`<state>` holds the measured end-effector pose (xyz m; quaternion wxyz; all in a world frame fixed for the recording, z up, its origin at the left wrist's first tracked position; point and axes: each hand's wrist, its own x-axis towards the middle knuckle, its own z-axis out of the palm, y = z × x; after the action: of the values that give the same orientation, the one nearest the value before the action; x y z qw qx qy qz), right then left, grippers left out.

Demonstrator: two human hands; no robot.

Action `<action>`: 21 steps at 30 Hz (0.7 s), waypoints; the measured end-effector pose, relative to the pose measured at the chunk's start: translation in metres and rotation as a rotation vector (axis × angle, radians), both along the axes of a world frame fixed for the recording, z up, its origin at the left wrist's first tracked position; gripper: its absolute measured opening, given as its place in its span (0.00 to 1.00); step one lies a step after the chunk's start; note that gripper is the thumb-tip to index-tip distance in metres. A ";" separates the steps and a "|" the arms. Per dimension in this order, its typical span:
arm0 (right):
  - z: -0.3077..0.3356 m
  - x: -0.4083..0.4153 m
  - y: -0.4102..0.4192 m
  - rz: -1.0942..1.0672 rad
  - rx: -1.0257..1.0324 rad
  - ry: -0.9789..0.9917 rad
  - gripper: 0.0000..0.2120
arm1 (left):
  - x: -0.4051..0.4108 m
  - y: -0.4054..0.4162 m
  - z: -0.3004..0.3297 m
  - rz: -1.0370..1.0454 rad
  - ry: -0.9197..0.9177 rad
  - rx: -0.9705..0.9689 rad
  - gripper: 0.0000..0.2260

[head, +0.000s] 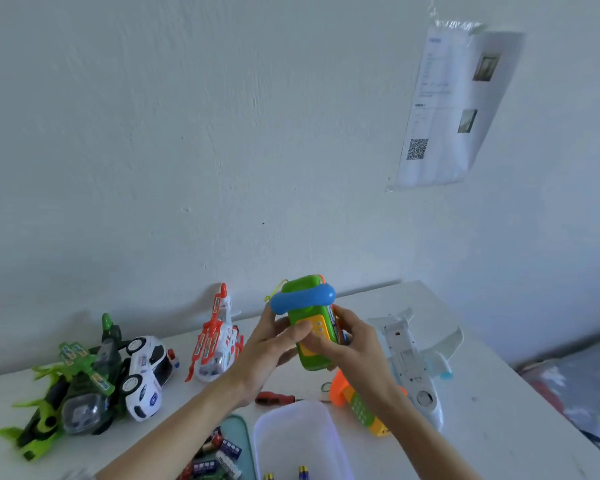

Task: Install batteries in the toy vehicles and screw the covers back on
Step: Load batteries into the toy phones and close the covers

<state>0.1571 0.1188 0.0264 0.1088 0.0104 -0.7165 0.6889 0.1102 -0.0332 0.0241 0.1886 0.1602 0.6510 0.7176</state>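
Both the left hand (271, 344) and right hand (343, 344) are gripping the green plastic toy phone (310, 327) above the red screwdriver (274, 398), probably checking its cover, and screwing likely comes next.

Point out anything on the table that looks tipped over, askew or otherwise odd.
The white plane lies belly up, its underside showing. The police car is tipped on its side, leaning on the green toy. The wall sheet hangs crooked. Both hands, left and right, hold the green phone toy.
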 end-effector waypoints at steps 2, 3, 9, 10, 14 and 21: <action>-0.007 -0.009 0.010 -0.057 -0.063 -0.111 0.19 | -0.015 0.017 -0.007 0.026 -0.049 -0.006 0.27; -0.011 -0.013 0.015 -0.077 -0.075 -0.159 0.19 | -0.021 0.025 -0.010 0.023 -0.068 -0.021 0.26; -0.031 -0.051 0.050 -0.126 -0.149 -0.340 0.16 | -0.063 0.071 -0.034 0.037 -0.202 -0.137 0.17; -0.035 -0.058 0.055 -0.131 -0.165 -0.368 0.15 | -0.069 0.077 -0.038 0.041 -0.223 -0.151 0.16; -0.046 -0.079 0.071 -0.149 -0.178 -0.436 0.14 | -0.090 0.096 -0.053 0.054 -0.267 -0.184 0.16; -0.053 -0.104 0.103 0.004 0.151 -0.615 0.32 | -0.111 0.113 -0.070 0.090 -0.368 -0.210 0.17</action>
<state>0.0530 0.2217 -0.0267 -0.1153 -0.1890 -0.7648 0.6050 -0.0009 0.0795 -0.0460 0.2876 -0.0230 0.6832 0.6708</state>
